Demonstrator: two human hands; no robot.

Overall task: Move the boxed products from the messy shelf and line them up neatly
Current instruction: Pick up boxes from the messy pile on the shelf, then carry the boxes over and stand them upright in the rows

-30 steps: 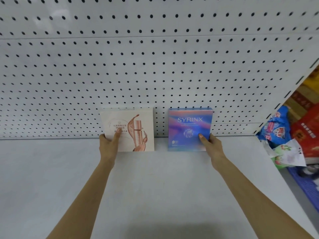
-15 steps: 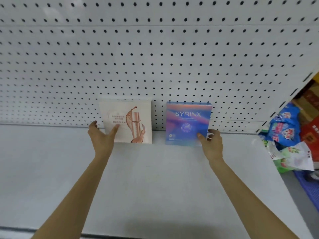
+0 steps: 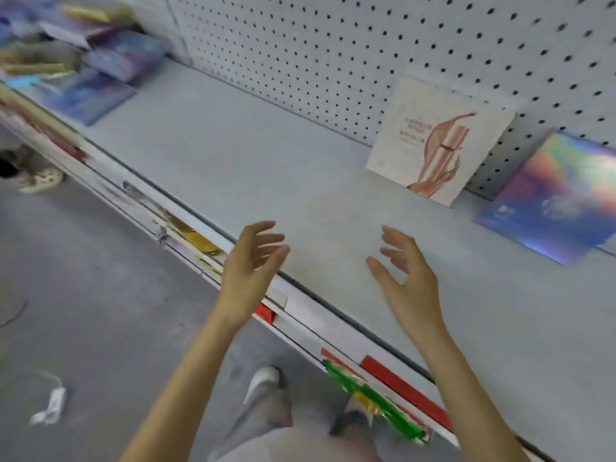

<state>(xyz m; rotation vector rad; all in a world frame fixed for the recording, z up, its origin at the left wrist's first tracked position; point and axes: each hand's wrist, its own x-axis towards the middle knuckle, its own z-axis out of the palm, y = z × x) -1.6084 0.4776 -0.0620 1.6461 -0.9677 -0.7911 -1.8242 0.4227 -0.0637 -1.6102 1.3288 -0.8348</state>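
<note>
A cream box [image 3: 436, 141] printed with a rose-gold bottle leans upright against the pegboard at the right. Beside it, further right, stands a blue iridescent box [image 3: 560, 198]. A jumbled heap of boxes [image 3: 76, 58] in purple, blue and yellow lies at the far left end of the shelf. My left hand [image 3: 250, 265] hovers over the shelf's front edge, fingers spread and empty. My right hand [image 3: 406, 271] hangs above the shelf surface, also spread and holding nothing. Both hands are well short of the two standing boxes.
The grey shelf [image 3: 266, 168] runs diagonally from upper left to lower right, backed by white pegboard [image 3: 366, 55]. Price strips and coloured packets [image 3: 373, 398] show below its front edge. My feet, a crumpled wrapper [image 3: 50, 405] and another person's shoe [image 3: 36, 181] are on the grey floor.
Both hands let go of the two standing boxes and drew back toward the shelf's front. The view swung left and down, bringing the messy heap and the floor into sight.
</note>
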